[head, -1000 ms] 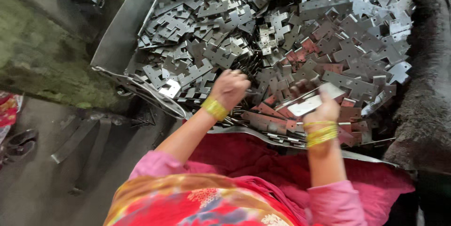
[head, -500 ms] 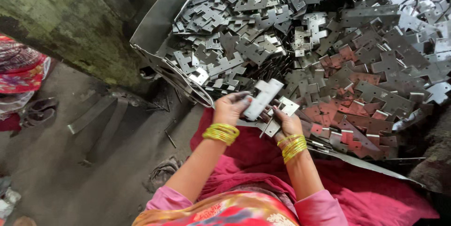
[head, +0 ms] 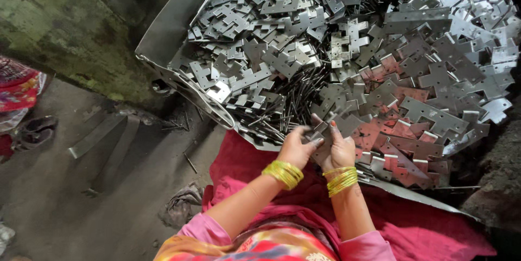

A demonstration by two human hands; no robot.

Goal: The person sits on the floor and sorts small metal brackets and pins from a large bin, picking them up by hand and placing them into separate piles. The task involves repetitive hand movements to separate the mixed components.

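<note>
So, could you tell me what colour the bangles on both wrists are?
Yellow-gold bangles, seen best in the head view.

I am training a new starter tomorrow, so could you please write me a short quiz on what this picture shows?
1. True or false: the left hand and the right hand are close together, both on a small metal piece.
2. What lies in the metal tray? A) wooden blocks B) flat stamped metal plates with thin rods C) coiled wire
3. Fill in: both wrists wear ______ bangles.

Key
1. True
2. B: a heap of stamped metal plates, with thin rods among them.
3. Yellow
</note>
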